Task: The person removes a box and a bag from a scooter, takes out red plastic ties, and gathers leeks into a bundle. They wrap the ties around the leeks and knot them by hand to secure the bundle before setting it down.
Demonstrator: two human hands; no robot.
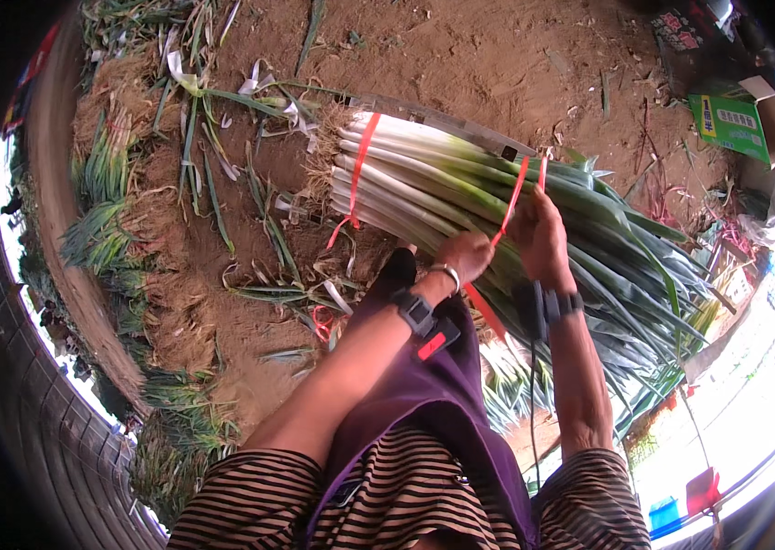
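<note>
A thick bundle of long green onions [424, 170] lies in front of me, roots to the left, green leaves fanning out to the right. Around its white end runs a knotted red plastic strap [362, 170]. A second red strap [516, 195] crosses the stalks where white turns green. My left hand [465, 257] is closed on that strap at the bundle's near side. Just right of it, my right hand [539, 234] is also closed on the strap, a loop standing up above its fingers. One strap end hangs below my left hand. Its exact crossing is hidden by the fingers.
A dark frame [442, 119] shows under the bundle's far side. Loose onion leaves [209, 137] litter the dirt floor. More onion bunches [108, 165] line the left, beside a curved wooden edge [66, 202]. A green open carton [734, 126] stands at the far right.
</note>
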